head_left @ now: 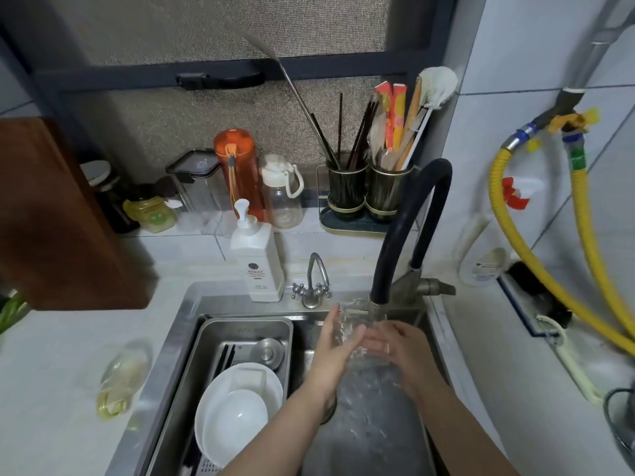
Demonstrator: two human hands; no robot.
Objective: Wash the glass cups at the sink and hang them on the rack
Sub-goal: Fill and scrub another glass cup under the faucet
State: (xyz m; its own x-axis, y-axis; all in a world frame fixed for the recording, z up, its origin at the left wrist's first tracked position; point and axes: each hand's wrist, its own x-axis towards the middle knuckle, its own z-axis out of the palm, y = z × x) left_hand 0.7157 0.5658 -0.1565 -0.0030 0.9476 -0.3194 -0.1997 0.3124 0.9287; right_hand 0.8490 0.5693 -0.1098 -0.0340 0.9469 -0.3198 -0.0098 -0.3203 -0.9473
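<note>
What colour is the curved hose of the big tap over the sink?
Black: the curved tap hose shows best in the head view.

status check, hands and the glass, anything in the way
Both hands on the glass cup, left hand and right hand gripping its sides. Cup under the black faucet, water running. Nothing in the way.
</note>
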